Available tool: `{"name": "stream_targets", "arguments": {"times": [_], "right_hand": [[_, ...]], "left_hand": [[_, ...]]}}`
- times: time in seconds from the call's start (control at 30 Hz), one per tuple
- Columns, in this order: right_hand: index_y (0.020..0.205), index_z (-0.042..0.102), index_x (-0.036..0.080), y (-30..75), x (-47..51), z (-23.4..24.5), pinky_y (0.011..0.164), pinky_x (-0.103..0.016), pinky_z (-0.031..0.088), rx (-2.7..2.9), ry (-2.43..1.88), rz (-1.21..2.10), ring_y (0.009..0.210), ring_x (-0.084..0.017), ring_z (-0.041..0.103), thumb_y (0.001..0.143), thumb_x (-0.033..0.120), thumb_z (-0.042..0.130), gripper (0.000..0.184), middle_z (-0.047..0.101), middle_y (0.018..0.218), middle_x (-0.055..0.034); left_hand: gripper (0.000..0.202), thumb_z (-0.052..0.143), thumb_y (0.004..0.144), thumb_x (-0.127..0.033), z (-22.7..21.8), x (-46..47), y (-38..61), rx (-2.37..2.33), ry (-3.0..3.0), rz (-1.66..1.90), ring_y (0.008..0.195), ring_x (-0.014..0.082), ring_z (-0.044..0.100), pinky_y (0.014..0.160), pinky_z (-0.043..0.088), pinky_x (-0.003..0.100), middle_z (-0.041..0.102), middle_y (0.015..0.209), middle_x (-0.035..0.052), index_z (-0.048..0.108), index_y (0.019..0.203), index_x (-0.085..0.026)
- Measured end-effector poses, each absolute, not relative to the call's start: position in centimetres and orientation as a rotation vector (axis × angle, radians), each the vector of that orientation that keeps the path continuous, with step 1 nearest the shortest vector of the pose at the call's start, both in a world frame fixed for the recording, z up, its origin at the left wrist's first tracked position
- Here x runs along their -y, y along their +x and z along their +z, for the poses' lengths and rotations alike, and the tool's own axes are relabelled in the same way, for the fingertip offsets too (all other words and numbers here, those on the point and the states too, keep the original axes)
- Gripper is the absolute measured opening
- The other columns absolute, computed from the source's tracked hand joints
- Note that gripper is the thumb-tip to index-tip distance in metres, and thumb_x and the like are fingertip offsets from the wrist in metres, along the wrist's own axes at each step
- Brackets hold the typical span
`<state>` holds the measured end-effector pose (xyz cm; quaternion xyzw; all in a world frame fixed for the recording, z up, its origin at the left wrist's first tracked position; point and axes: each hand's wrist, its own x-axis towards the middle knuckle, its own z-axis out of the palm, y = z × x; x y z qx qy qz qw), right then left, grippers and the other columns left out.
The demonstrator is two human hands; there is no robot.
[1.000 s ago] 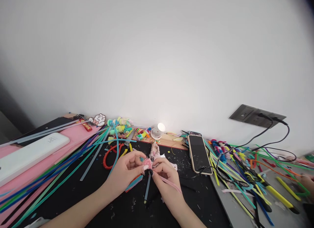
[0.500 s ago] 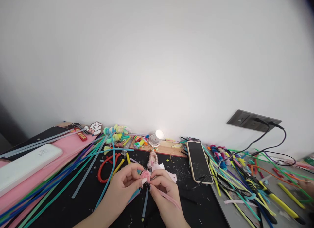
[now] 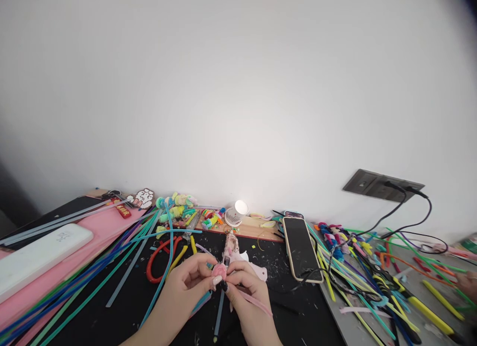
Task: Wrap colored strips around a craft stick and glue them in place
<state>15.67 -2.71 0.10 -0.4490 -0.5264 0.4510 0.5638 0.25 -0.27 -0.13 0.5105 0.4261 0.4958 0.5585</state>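
Both my hands meet over the black mat (image 3: 112, 311) near the bottom centre. My left hand (image 3: 186, 286) pinches a small pink rolled piece (image 3: 219, 271) between thumb and fingers. My right hand (image 3: 248, 296) is closed on the same pink piece from the right, and a thin pink strip (image 3: 257, 303) trails from it over the back of the fingers. A small black tip (image 3: 224, 286) shows just under the pink piece. A blue-grey stick (image 3: 219, 313) lies on the mat below the hands.
Long coloured strips (image 3: 93, 276) fan across the left, over a pink board with a white case (image 3: 37, 254). A phone (image 3: 301, 241) lies right of centre, with more strips (image 3: 372, 276) and cables beyond. A small lit lamp (image 3: 238, 209) and coloured bits line the wall. Another person's hand (image 3: 467, 281) shows at the right edge.
The view has tilted up, so hands and table sit lower in the picture. Both hands stay pinched on the pink piece with only slight finger shifts.
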Motion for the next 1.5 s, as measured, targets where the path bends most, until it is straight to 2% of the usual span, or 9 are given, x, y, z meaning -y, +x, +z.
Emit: {"name": "stream_targets", "arguments": {"times": [0.2,0.33,0.47,0.67,0.93,1.13,1.33,1.5], "right_hand": [[0.067,0.078,0.023,15.6,2.5,-0.3,0.063,-0.027,0.048,1.191,-1.024,1.053,0.076,-0.020,0.060,0.071,0.040,0.080,0.017,0.065,0.084,-0.0055],[0.068,0.078,0.023,15.8,2.4,-0.7,0.070,-0.030,0.049,1.175,-1.019,1.056,0.080,-0.021,0.061,0.071,0.039,0.080,0.016,0.066,0.085,-0.0058],[0.065,0.078,0.022,15.8,2.5,-0.4,0.063,-0.028,0.049,1.160,-1.058,1.077,0.077,-0.020,0.059,0.069,0.041,0.082,0.020,0.064,0.084,-0.0062],[0.065,0.078,0.021,15.8,2.6,-0.1,0.050,-0.023,0.043,1.164,-1.082,1.097,0.071,-0.018,0.056,0.069,0.043,0.081,0.022,0.062,0.085,-0.0070],[0.063,0.078,0.022,15.8,2.4,-0.3,0.067,-0.030,0.051,1.185,-1.075,1.007,0.076,-0.021,0.060,0.068,0.044,0.081,0.022,0.066,0.080,-0.0065],[0.062,0.077,0.022,16.0,2.4,-0.3,0.062,-0.028,0.049,1.196,-1.089,1.017,0.076,-0.021,0.061,0.070,0.039,0.080,0.019,0.065,0.081,-0.0066],[0.064,0.077,0.022,16.0,2.3,-0.4,0.065,-0.028,0.049,1.214,-1.070,1.002,0.079,-0.021,0.062,0.071,0.033,0.079,0.014,0.066,0.082,-0.0064],[0.063,0.077,0.023,15.9,2.4,-0.5,0.066,-0.029,0.050,1.204,-1.064,0.988,0.077,-0.021,0.062,0.070,0.035,0.080,0.015,0.066,0.082,-0.0063]], "left_hand": [[0.015,0.074,0.072,-0.033,0.1,0.5,0.1,-1.017,1.272,1.145,0.072,0.0198,0.066,0.070,0.055,0.029,0.069,0.074,0.0026,0.072,0.076,-0.019],[0.015,0.074,0.071,-0.031,0.2,0.5,0.1,-1.034,1.267,1.161,0.067,0.0179,0.065,0.067,0.055,0.027,0.064,0.067,-0.0011,0.071,0.080,-0.020],[0.022,0.076,0.072,-0.032,-0.4,0.4,0.1,-1.027,1.256,1.181,0.063,0.0148,0.061,0.061,0.053,0.024,0.055,0.063,-0.0052,0.069,0.090,-0.021],[0.019,0.071,0.077,-0.033,-0.9,0.4,-0.1,-1.007,1.333,1.130,0.069,0.0177,0.064,0.067,0.055,0.026,0.063,0.068,-0.0011,0.071,0.092,-0.021],[0.014,0.073,0.073,-0.030,-0.6,0.0,-0.3,-1.001,1.359,1.123,0.079,0.0220,0.071,0.073,0.059,0.029,0.076,0.084,0.0053,0.076,0.084,-0.022],[0.010,0.074,0.070,-0.029,-0.1,-0.1,-0.2,-1.063,1.383,1.122,0.077,0.0233,0.073,0.073,0.060,0.031,0.078,0.081,0.0039,0.078,0.078,-0.023],[0.010,0.073,0.073,-0.028,0.2,0.0,-0.6,-1.110,1.463,1.065,0.074,0.0232,0.073,0.070,0.059,0.030,0.078,0.079,0.0028,0.078,0.080,-0.024],[0.009,0.072,0.073,-0.028,0.0,0.0,-0.6,-1.114,1.502,1.050,0.073,0.0228,0.072,0.070,0.057,0.030,0.077,0.078,0.0025,0.076,0.079,-0.023]]}}
